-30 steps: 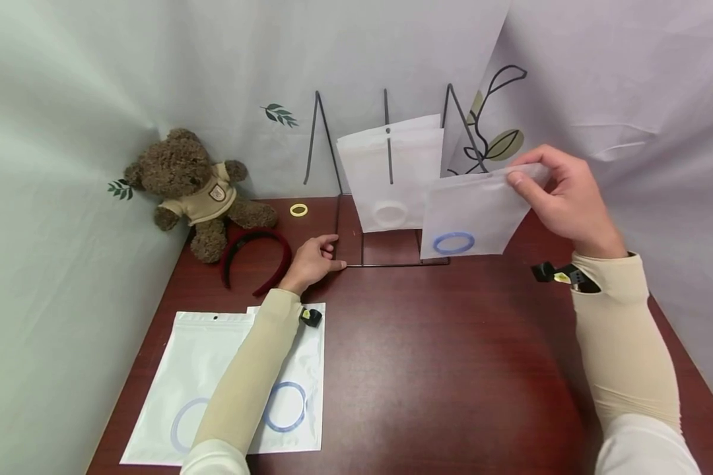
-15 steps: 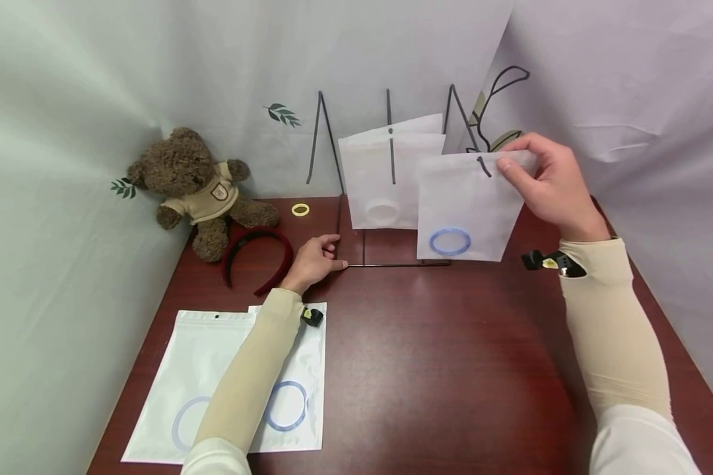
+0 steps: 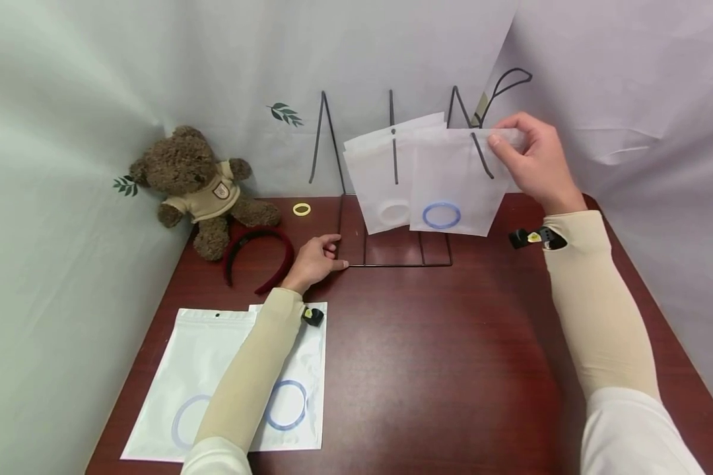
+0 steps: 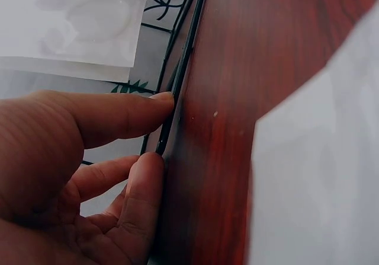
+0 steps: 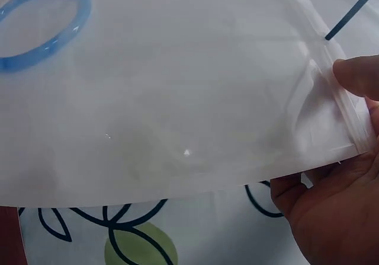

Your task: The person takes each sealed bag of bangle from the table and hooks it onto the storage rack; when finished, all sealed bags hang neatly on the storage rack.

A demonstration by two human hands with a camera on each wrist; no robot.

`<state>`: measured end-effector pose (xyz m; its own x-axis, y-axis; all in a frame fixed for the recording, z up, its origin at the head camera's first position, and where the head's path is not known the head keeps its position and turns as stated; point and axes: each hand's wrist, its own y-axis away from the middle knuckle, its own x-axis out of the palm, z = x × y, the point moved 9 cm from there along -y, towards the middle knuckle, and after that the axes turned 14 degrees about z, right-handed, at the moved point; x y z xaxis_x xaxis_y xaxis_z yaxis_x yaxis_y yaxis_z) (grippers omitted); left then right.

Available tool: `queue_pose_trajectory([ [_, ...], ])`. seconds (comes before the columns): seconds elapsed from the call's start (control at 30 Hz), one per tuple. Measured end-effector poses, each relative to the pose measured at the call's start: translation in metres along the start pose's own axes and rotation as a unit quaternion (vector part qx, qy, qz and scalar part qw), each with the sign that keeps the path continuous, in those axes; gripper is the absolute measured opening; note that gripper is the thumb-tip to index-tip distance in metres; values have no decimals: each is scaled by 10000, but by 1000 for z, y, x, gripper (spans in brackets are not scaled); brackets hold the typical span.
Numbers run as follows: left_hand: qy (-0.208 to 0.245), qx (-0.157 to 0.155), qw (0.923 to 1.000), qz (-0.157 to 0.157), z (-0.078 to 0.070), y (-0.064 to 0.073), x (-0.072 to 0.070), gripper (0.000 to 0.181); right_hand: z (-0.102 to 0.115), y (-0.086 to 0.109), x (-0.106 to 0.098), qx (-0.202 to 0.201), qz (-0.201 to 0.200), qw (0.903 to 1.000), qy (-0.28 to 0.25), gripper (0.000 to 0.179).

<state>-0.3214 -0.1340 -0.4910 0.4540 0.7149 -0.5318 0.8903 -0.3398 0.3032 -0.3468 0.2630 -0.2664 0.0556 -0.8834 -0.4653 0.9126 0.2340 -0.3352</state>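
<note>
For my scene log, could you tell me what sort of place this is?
Probably a staged tabletop set: a red-brown table closed in by draped white cloth, with a wire rack and teddy bear as props.

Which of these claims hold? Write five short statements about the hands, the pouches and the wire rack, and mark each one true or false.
1. The right hand pinches the top edge of a pouch with a blue ring. True.
2. The left hand grips the teddy bear. False: its fingers rest on the base of the wire rack; the teddy bear sits apart to the left.
3. Two pouches lie flat on the table's near left, under the left forearm. True.
4. The yellow ring is sealed inside a pouch. False: it lies loose on the table.
5. The dark red headband hangs on the rack. False: it lies on the table by the bear.
</note>
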Motion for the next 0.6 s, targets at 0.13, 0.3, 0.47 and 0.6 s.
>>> queue_pose_trajectory([
  [0.13,-1,5,10000,-9,-1,1,0,69,-6,-8,-2,-9,-154,9998,-91,11],
  [0.3,-29,-4,10000,-16,-1,2,0,69,-10,-15,-3,-76,-364,9991,-181,8],
  [0.47,13,2,10000,-41,0,1,-1,69,-11,-19,-1,-115,-487,9986,-195,8],
  [0.6,72,22,10000,-34,1,1,0,69,-12,-22,-1,-162,-585,9978,-253,11],
])
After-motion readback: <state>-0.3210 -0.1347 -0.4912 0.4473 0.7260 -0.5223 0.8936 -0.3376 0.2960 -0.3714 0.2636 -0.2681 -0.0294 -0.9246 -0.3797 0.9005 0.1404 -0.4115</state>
